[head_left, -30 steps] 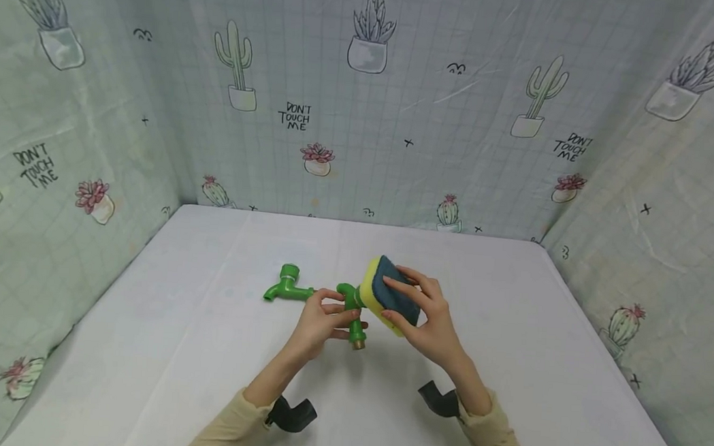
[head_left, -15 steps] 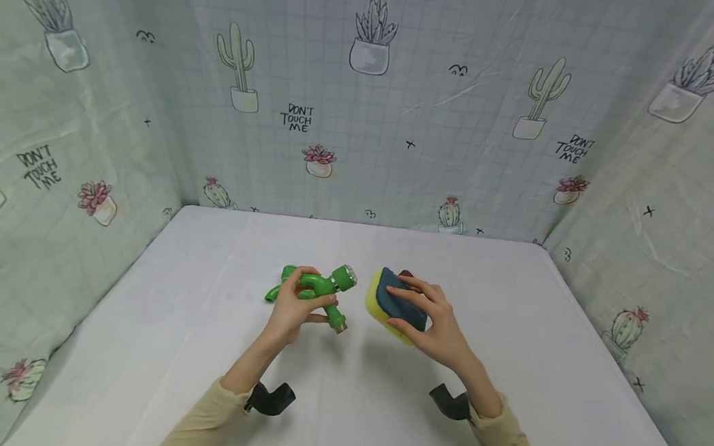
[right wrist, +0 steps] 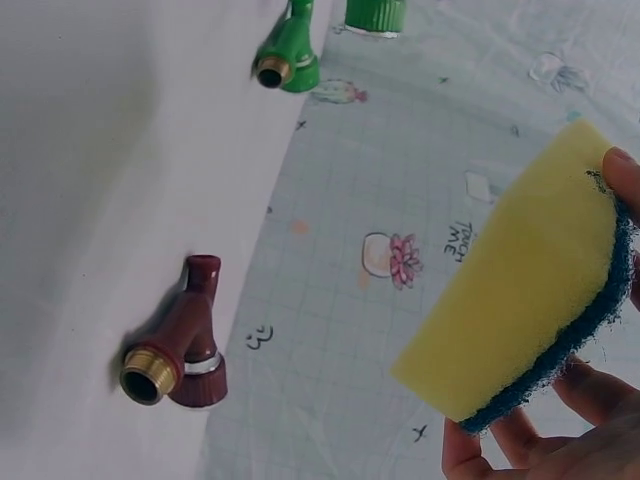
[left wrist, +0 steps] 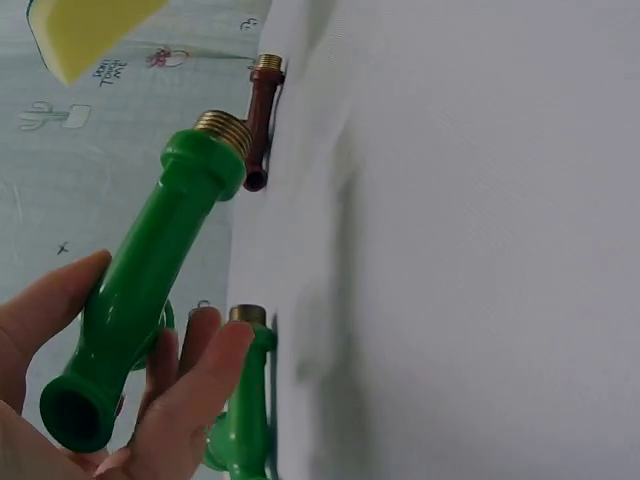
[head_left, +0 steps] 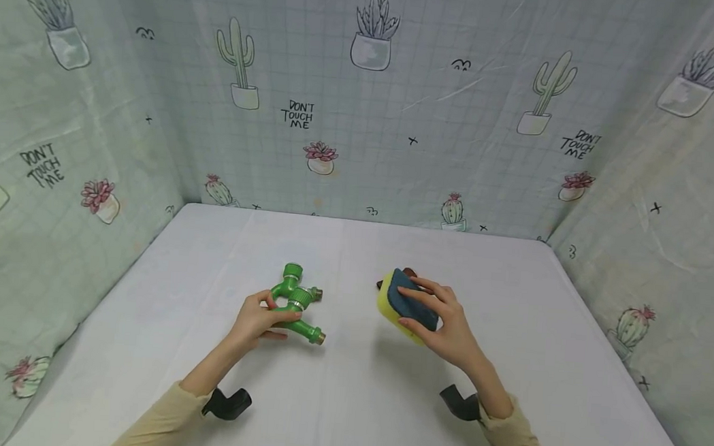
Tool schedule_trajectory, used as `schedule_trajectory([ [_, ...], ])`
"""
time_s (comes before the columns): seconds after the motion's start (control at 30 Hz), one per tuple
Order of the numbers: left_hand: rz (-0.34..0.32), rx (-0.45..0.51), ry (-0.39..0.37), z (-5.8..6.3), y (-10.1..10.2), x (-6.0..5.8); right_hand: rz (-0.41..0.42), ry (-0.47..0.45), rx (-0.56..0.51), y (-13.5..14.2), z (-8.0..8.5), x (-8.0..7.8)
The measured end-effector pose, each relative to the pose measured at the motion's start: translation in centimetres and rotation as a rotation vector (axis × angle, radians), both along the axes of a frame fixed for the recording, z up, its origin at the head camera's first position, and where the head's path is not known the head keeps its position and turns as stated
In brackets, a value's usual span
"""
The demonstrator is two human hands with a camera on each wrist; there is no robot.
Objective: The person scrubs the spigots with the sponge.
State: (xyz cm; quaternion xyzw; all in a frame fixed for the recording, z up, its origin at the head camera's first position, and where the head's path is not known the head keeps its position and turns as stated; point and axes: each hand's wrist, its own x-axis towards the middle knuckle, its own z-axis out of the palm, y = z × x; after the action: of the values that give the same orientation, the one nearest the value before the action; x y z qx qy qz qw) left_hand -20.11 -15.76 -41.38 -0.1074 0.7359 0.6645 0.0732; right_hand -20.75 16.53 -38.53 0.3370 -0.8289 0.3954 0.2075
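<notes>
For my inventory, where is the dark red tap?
The dark red tap lies on the table, lower left in the right wrist view, left of the sponge.

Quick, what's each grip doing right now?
Left grip: closed, holding a green tap.
Right grip: closed, holding the yellow and dark-blue sponge.

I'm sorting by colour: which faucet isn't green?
The dark red faucet, partly behind the sponge in the head view; the held faucet and the faucet beyond it are green.
</notes>
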Motion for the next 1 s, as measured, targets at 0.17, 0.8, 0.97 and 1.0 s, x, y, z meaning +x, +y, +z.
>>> schedule_trajectory([
  [0.17,-0.022,0.0,-0.073,-0.6,-1.2,-0.2,-0.011,-0.015,0.002,0.1,0.1,0.1],
  [0.8,-0.269,0.111,-0.307,-0.5,-5.5,0.1,-0.035,-0.059,0.005,0.3,0.2,0.5],
  [0.97,-0.264,0.124,-0.272,-1.0,-6.0,0.6,-0.042,-0.067,0.004,-0.3,1.7,1.6],
  [1.0,-0.252,0.134,-0.267,-1.1,-6.0,0.7,-0.043,-0.058,0.007,-0.4,1.9,1.8],
])
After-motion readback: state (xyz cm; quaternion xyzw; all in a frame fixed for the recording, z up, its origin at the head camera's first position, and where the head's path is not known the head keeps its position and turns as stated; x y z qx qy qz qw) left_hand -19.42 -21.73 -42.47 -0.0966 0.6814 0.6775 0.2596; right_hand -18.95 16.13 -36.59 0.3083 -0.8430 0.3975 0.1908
